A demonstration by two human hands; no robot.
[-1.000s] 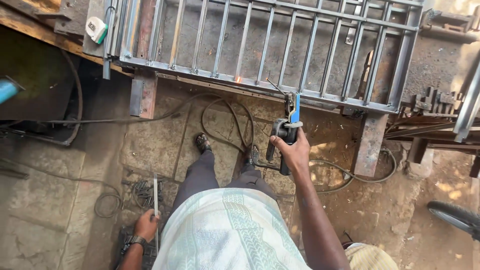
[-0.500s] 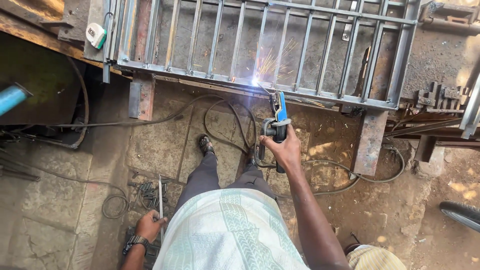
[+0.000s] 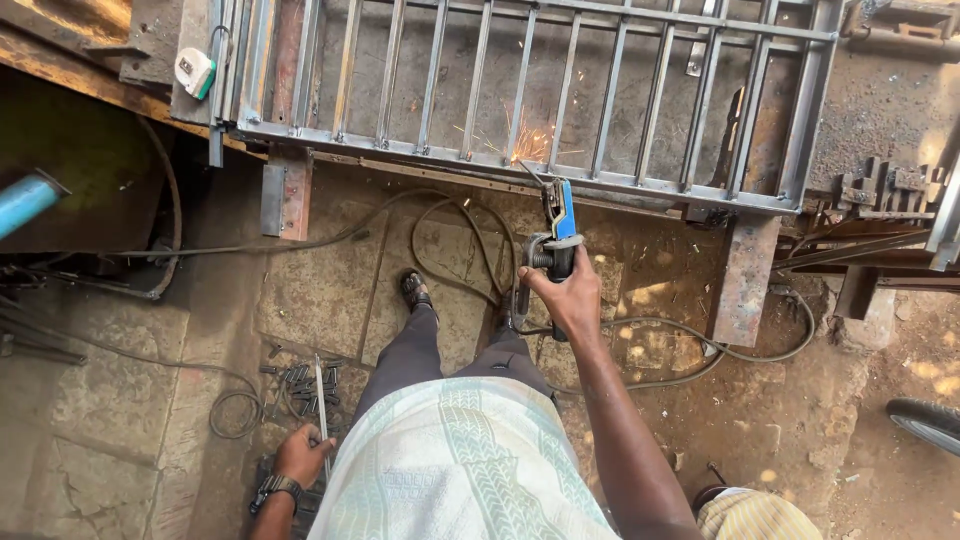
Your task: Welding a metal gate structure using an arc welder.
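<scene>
**Head view: sparks at the grille's near rail**

Head view looks straight down on someone welding a barred steel grille (image 3: 520,90) that lies flat across rusty steel supports (image 3: 745,280), which lift it off the floor so its near rail sits within arm's reach. The right hand (image 3: 565,300) is closed round the blue-handled electrode holder (image 3: 555,235), arm stretched well forward, probably to keep the body back from the heat. The thin rod runs from the holder up to the rail, and orange sparks (image 3: 528,145) fan out just above its tip, so that is where the arc meets the metal, at the foot of one bar.

The left hand (image 3: 300,455), a watch on its wrist, hangs low by the hip and is closed round a spare rod (image 3: 320,405) held upright. Just beyond it a loose scatter of short rods (image 3: 300,385) lies on the stone floor, close enough to pick from without walking.

The welding cable (image 3: 455,240) loops slackly over the slabs from the holder, curling past the sandalled foot (image 3: 413,290) and away to both sides; the slack would let the holder travel along the rail freely.

A tape measure (image 3: 193,72) rests on a plate beside the grille's left corner. A blue pipe end (image 3: 28,198) pokes in at the left edge, and part of a tyre (image 3: 925,420) shows at the lower right.
</scene>
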